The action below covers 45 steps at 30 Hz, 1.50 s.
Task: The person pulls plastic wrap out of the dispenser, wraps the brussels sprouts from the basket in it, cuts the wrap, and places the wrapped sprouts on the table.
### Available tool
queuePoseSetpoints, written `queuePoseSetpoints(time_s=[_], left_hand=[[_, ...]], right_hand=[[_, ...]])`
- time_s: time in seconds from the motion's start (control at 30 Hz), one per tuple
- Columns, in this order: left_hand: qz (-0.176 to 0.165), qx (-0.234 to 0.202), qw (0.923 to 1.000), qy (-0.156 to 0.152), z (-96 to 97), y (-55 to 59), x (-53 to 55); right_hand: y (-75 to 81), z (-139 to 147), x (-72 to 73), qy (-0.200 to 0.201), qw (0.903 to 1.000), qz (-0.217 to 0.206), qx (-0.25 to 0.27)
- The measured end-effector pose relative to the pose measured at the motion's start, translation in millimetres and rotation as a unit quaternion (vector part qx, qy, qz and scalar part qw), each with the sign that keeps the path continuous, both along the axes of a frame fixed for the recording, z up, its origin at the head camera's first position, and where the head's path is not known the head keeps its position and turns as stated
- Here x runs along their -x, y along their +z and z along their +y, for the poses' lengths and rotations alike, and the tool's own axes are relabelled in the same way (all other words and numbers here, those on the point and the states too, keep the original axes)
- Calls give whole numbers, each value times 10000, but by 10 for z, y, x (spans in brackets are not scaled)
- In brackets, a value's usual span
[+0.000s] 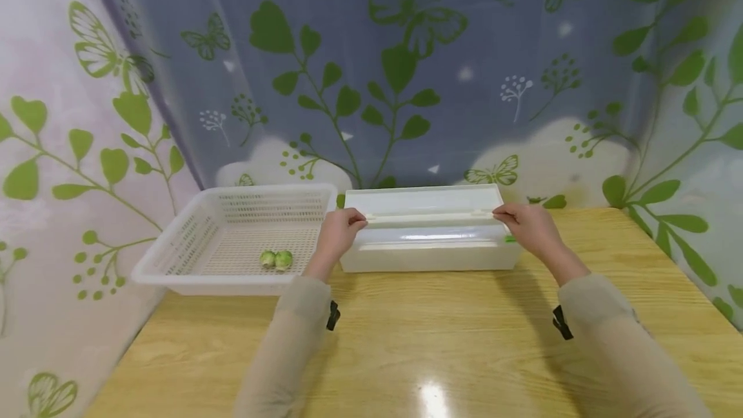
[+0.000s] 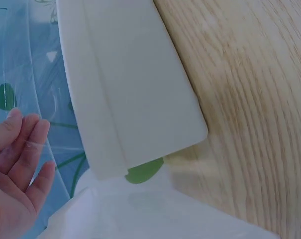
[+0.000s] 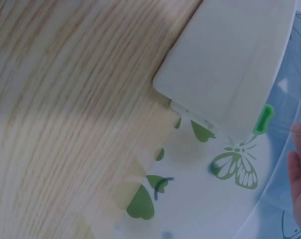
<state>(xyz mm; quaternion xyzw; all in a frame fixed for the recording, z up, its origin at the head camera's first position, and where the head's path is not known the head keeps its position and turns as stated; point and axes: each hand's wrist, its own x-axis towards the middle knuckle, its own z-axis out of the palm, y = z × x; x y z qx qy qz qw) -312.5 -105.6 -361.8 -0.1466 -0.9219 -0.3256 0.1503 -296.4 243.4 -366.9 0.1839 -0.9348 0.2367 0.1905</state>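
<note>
A white cling film dispenser (image 1: 429,260) stands on the table with its lid (image 1: 420,199) raised at the back. My left hand (image 1: 338,232) pinches the clear cling film (image 2: 36,94) between thumb and fingertips, above the dispenser's left end. At the other end, my right hand (image 1: 531,228) pinches the film's other corner; in the right wrist view only part of that hand (image 3: 300,174) shows, at the edge. The film stretches between both hands and is hard to make out. A green slider (image 3: 263,119) sits on the dispenser's right end.
To the left, a white plastic basket (image 1: 145,269) with slotted walls stands beside the dispenser, two small Brussels sprouts (image 1: 284,260) on its bottom. Behind the wooden table (image 1: 406,340) hangs a patterned blue and white cloth (image 1: 325,11).
</note>
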Motion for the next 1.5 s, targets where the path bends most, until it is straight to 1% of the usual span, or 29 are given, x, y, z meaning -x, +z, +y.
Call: queuePoseSetpoints(time_s=[0.1,0.17,0.3,0.4,0.5,0.57,0.67,0.77,0.87,1.0,1.07,1.17,1.3,1.4,1.5], left_hand=[[-147,-155,9998,8,-47,45,-45],[-230,-206,9995,-26,-62,72,-66],[-378,-208,9990,-106,-64,121,-93],[-379,-325,9987,-130,-71,157,-120],[-436,-533,9975,-155,-95,173,-165],[-462,-595,9970,-202,-103,174,-191],[-375,-438,9978,-328,-114,153,-241],[-210,-251,9988,-359,-122,125,-290],[-115,-157,9991,-369,-120,107,-326],[116,-164,9986,-496,-109,95,-318],[167,-167,9981,-565,-93,90,-310],[82,-170,9978,-636,-79,68,-290],[-58,-198,9977,-651,-83,49,-257],[-117,-225,9979,-594,-108,36,-228],[-162,-267,9978,-579,-119,36,-195]], right_hand=[[10,-26,-24,15,10000,-11,88],[21,-32,-54,21,9998,55,187],[56,-18,-122,76,9990,327,286],[90,-17,-157,126,9985,438,313],[118,-30,-189,150,9985,375,362],[126,-30,-215,147,9984,358,403],[111,-29,-260,139,9978,466,458],[57,-22,-291,171,9959,755,458],[5,-10,-317,229,9933,1001,529],[-22,5,-320,204,9903,1232,617],[-22,19,-330,133,9899,1271,621],[-18,39,-336,37,9902,1278,558],[2,55,-318,-3,9912,1220,517],[19,41,-298,14,9922,1098,595],[37,32,-297,-26,9944,851,630]])
